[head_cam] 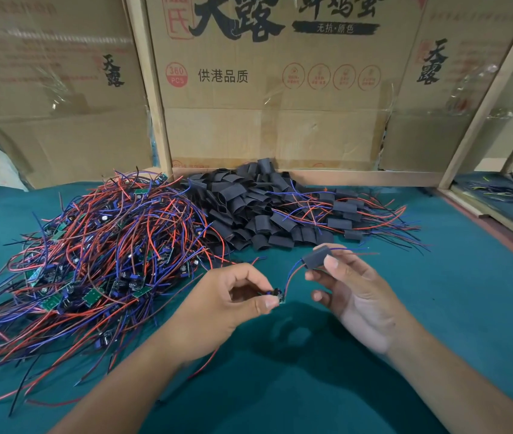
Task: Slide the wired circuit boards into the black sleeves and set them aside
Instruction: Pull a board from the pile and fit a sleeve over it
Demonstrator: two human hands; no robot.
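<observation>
My left hand (pixel 233 303) pinches a small circuit board (pixel 277 296) between thumb and fingers above the green table. Its red and blue wires (pixel 291 275) curve up and run through a black sleeve (pixel 317 256), which my right hand (pixel 352 291) holds between thumb and forefinger. The wire ends stick out past the sleeve to the right. The board itself is outside the sleeve, a short way below and left of it.
A big tangle of wired boards (pixel 98 255) lies at the left. A heap of empty black sleeves (pixel 249 208) sits behind the hands, with sleeved boards (pixel 347 217) piled at its right. Cardboard boxes (pixel 267 89) wall off the back; a wooden frame (pixel 480 211) borders the right.
</observation>
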